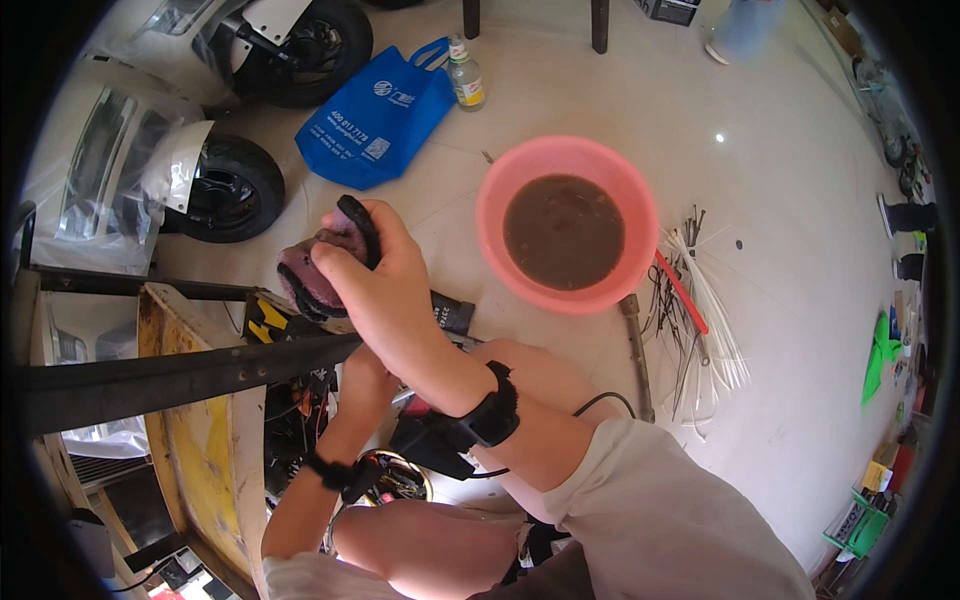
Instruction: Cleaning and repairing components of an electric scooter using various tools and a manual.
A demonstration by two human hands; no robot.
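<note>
A folded mauve cloth with black edging (318, 262) is gripped in my right hand (378, 262), thumb on top and fingers wrapped behind it. It is held up over a dark metal bar (200, 377). Lower down, my left hand (366, 382) reaches in beside that bar, close to dark parts and wires; its fingers are hidden by the bar and my right forearm. Right of my hands, a pink basin (492, 262) on the floor holds murky brown water (563, 232).
White and black cable ties (705, 350) lie right of the basin, with a red-handled tool (683, 293) and a metal tube (637, 355). A blue bag (370, 125) and a glass bottle (466, 80) stand beyond. Wheels (228, 190) and a yellowed metal panel (200, 430) are at left.
</note>
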